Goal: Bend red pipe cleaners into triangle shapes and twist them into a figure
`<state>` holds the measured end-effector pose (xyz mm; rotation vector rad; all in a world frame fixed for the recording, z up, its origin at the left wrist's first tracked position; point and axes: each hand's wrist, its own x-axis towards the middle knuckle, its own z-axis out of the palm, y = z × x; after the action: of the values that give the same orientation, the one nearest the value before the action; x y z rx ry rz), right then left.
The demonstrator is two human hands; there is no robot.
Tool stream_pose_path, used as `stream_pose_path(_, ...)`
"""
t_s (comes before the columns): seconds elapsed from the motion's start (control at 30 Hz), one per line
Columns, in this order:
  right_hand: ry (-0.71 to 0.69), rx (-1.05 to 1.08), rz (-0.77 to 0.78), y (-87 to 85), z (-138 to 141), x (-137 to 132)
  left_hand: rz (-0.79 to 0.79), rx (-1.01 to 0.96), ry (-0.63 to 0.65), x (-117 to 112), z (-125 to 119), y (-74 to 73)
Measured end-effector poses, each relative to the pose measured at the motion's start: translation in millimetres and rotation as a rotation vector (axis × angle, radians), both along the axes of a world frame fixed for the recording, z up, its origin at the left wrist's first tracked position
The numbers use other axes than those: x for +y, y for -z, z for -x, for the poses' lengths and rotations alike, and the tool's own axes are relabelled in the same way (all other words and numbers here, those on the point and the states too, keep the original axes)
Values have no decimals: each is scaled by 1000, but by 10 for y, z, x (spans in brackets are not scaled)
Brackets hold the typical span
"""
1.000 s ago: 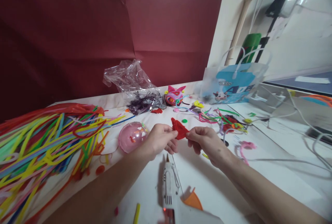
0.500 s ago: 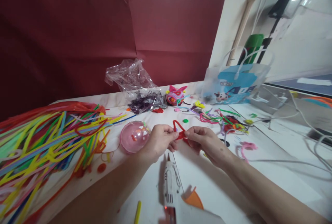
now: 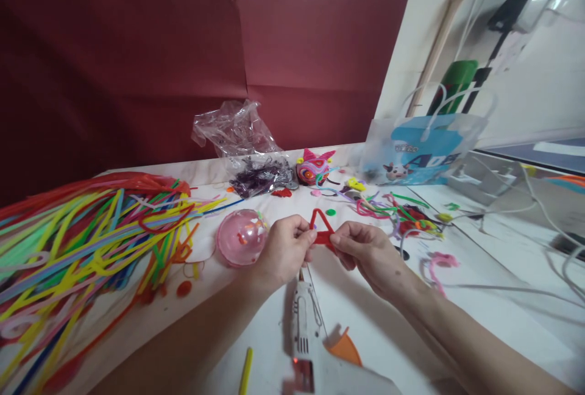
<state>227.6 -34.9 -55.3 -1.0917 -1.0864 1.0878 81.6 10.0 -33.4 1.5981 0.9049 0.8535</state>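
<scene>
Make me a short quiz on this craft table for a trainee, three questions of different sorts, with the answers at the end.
1. Multiple choice: what do the left hand and right hand hold between them?
a) a green disc
b) a bent red triangle
c) a yellow stick

2. True or false: the glue gun is nearer the camera than the see-through pink half-sphere.

3. Fill in the blank: the carrier bag bears a picture of a ____.

Key: 1 b; 2 true; 3 cow.
</scene>
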Motion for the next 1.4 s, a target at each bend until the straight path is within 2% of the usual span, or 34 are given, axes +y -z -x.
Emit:
stream_pose_path(0.1, 11, -44, 13, -47, 11, -7, 37, -16, 22, 16, 41, -17)
stream_pose_path(0.3, -81, 27, 9, -130, -1, -30, 119, -45, 83, -14, 74, -73)
stream_pose_path(0.63, -127, 19, -5, -118, 4, -47, 99, 30, 139, -54, 39, -86)
stream_pose_path(0.97, -184, 150, 35, -105, -11, -48, 272, -175, 85, -62, 40, -86)
stream_pose_path(1.1, -140, 164, 38, -135, -45, -58, 269, -236, 48, -49, 44, -86)
stream_pose_path(1.27, -142, 117, 49, -165, -99, -68, 290, -236, 85, -53, 54, -84)
stream_pose_path(1.4, -144, 100, 69, -145, -129, -55, 301, -253, 50, -55, 55, -90)
